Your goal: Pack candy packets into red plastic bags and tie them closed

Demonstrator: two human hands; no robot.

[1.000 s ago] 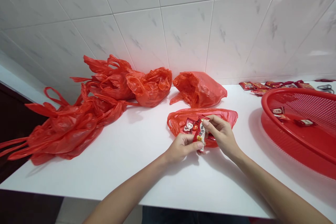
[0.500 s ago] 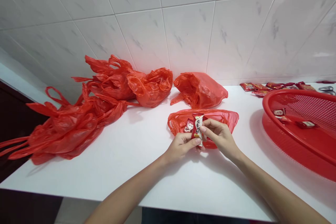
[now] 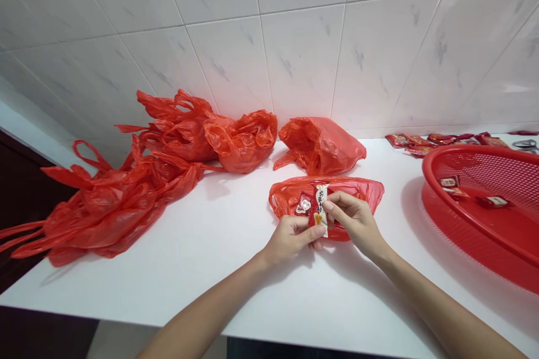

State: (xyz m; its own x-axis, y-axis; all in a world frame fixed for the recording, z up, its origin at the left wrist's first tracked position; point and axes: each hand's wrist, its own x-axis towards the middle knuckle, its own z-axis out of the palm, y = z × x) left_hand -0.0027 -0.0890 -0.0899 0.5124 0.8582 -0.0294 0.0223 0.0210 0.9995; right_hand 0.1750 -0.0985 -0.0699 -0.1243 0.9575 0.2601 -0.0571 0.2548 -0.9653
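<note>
A small red and white snack packet (image 3: 319, 202) is held upright between both hands, its printed face towards me. My left hand (image 3: 292, 235) pinches its lower end between thumb and fingers. With thumb and fingertips, my right hand (image 3: 351, 216) grips its right edge. Just behind lies a red plastic bag (image 3: 357, 184) with its mouth open. Inside that bag shows a dark red packet (image 3: 304, 204); other contents are partly hidden by my hands.
Several filled red bags (image 3: 105, 207) lie along the left and back. Another red bag (image 3: 330, 146) rests against the tiled wall. At right stands a red mesh basket (image 3: 467, 224) holding a few packets. Behind it are loose packets (image 3: 416, 141) and scissors (image 3: 525, 145).
The packet has turned slightly so more of its white printed front shows. Both hands keep hold of it in nearly the same place.
</note>
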